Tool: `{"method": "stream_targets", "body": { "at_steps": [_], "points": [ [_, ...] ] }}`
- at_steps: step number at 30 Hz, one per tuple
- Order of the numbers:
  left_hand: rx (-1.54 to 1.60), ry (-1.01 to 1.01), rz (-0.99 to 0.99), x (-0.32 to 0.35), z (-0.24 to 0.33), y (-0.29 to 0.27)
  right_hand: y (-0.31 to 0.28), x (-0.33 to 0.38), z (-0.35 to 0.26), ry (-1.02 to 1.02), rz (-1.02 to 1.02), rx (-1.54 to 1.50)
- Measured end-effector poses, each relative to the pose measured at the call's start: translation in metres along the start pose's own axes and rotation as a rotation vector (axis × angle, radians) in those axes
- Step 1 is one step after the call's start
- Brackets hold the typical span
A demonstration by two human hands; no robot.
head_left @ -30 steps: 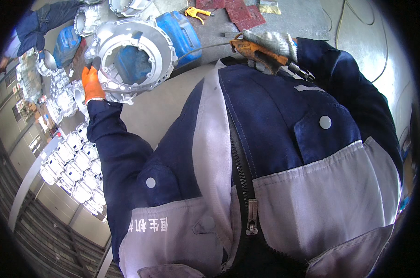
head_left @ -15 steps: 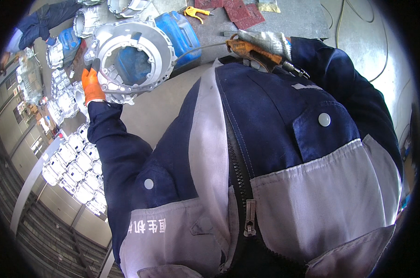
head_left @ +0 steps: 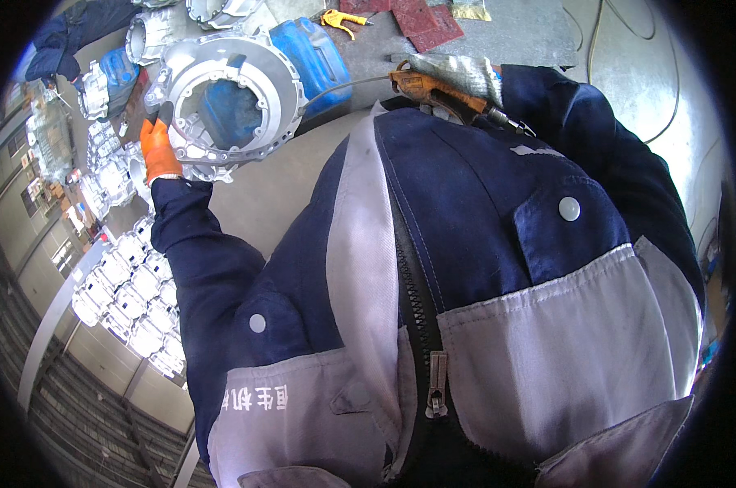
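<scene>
My left arm reaches out and up from my shoulder in a dark blue sleeve, elbow only slightly bent, and my left hand point(head_left: 158, 151) in its orange glove is closed in a grip, thumb side up, fingers curled over toward the far side. My right arm runs out along the other side of my chest, the blue sleeve bent at the elbow and coming back in toward the middle, and my right hand point(head_left: 459, 75) in a grey knit glove is wrapped shut, knuckles up. Both hands sit well apart, out ahead of my chest.
</scene>
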State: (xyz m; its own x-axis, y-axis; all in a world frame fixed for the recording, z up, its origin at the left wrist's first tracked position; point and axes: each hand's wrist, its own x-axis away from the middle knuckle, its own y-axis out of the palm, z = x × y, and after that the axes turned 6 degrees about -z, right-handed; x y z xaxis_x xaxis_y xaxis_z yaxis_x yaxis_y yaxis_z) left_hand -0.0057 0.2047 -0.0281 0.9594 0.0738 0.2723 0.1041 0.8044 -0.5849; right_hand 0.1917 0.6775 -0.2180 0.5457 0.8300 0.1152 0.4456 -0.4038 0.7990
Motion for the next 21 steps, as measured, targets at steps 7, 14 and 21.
{"method": "stream_targets", "body": {
  "at_steps": [7,14,21],
  "points": [
    [-0.172,0.016,0.052,0.000,0.004,0.002,0.016,0.013,-0.004,-0.019,0.244,0.394],
    [-0.149,0.017,-0.009,-0.002,0.000,-0.003,0.022,0.010,-0.011,0.113,0.294,0.136],
    [-0.147,0.126,-0.021,-0.008,-0.006,-0.007,0.018,0.007,-0.008,-0.117,0.170,0.493]
  ]
}}
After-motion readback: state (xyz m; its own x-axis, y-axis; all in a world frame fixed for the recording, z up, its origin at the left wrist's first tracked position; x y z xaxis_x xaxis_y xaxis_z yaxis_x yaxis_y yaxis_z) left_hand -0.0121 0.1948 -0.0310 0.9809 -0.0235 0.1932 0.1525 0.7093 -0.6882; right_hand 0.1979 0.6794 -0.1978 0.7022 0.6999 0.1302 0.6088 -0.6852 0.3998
